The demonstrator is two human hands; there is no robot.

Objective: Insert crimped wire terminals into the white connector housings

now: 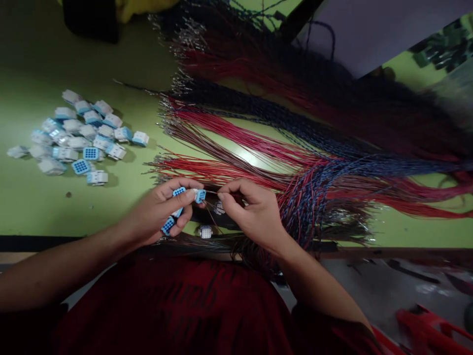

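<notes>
Several white-and-blue connector housings are in my left hand (162,209). One connector housing (200,196) is pinched between thumb and forefinger, its blue gridded face turned to the right; others, such as this connector (168,226), sit in the curled fingers. My right hand (253,207) pinches a thin wire (211,192) whose end reaches the pinched housing; I cannot tell how deep it goes in. Another thin wire hangs down from that housing. Below the hands, a white connector (206,231) lies near the table edge.
A pile of white-and-blue connectors (88,130) lies on the green table (140,64) at left. Long bundles of red wires (236,133), brown wires and twisted dark-blue wires (314,133) stretch across the middle and right. At lower right stands a red object (428,325), partly cut off.
</notes>
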